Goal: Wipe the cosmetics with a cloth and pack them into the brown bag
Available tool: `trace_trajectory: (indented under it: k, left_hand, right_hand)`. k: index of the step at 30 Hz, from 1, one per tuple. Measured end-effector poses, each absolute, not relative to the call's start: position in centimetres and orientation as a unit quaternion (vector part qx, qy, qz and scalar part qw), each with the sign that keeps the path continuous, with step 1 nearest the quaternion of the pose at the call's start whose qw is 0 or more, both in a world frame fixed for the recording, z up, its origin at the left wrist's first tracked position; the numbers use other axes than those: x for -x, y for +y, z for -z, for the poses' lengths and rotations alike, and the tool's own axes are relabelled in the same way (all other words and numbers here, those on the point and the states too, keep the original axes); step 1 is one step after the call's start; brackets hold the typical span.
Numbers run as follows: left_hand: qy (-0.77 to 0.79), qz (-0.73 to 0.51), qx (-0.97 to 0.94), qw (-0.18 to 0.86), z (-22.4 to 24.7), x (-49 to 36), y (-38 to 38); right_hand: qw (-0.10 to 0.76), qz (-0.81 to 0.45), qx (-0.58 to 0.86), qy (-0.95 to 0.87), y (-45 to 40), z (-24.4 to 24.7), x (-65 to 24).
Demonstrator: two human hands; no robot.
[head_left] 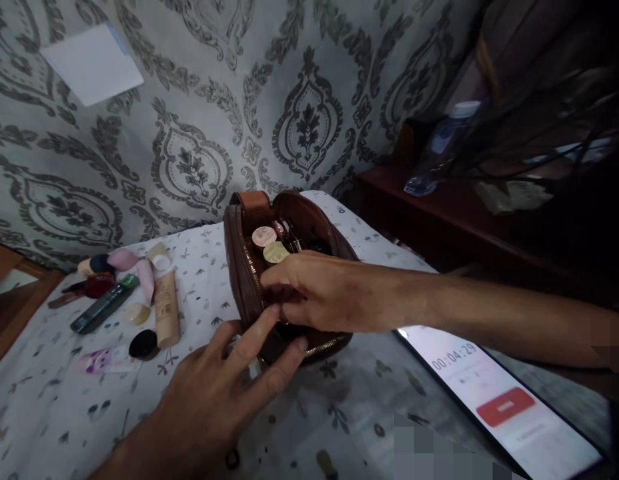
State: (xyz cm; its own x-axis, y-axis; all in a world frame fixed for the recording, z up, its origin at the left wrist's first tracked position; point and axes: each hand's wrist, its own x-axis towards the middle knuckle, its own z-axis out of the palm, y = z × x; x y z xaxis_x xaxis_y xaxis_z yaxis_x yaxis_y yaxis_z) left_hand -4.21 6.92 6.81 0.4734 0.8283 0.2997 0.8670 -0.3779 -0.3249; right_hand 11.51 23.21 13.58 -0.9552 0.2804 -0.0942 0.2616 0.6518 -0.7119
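1. Brown bag is mid-scene on the patterned sheet, unzipped, mouth up; long axis runs far left to near right
2. Right hand comes in from the right, over the bag's right rim, fingers bent and down inside the near half
3. Right fingertips mostly hidden in the bag; cannot tell if they are clamped on something or just together
4. Left hand is at the bag's near left side, fingers apart, tips at or just over the rim; contact hard to confirm
5. Both hands near the bag, right one nearer to the contents
6. Pink round lid and yellow round lid lie just beyond the right fingers, on the far left side; yellow one partly covered by the hand, or right next to it
7. Darker small items behind them blur together, can't name them; bag floor in the near half is blocked by the hands
8. Tan tube, green box and black lid are well apart from the bag, to the left
9. Phone at near right, far end cut off by the right forearm; right background too dark to read
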Motion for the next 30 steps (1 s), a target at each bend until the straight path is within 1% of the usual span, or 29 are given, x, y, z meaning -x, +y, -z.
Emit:
trace_trajectory:
  k: [7, 14, 18, 24, 27, 30]
  left_hand:
    - [-0.51, 0.117, 0.833, 0.177, -7.4, 5.1, 5.8]
    - [-0.553, 0.163, 0.8, 0.166, -6.1, 6.7, 3.7]
    - [-0.587, 0.147, 0.78, 0.16, -5.2, 7.4, 2.6]
    - [-0.608, 0.099, 0.773, 0.152, -4.3, 8.5, 1.6]
    - [-0.602, 0.096, 0.778, 0.15, -3.7, 8.7, 1.5]
    - [-0.598, 0.096, 0.783, 0.145, -3.4, 8.6, 1.5]
  right_hand:
    - [-0.001, -0.391, 0.17, -0.905, 23.0, -14.3, -11.4]
    - [0.006, -0.365, 0.197, -0.91, 22.9, -14.0, -10.9]
    - [0.023, -0.38, 0.19, -0.905, 23.3, -13.8, -11.1]
    - [0.023, -0.459, 0.194, -0.867, 23.8, -13.0, -11.0]
    - [0.029, -0.405, 0.204, -0.891, 23.7, -12.9, -10.6]
    - [0.003, -0.342, 0.212, -0.915, 23.5, -12.8, -10.0]
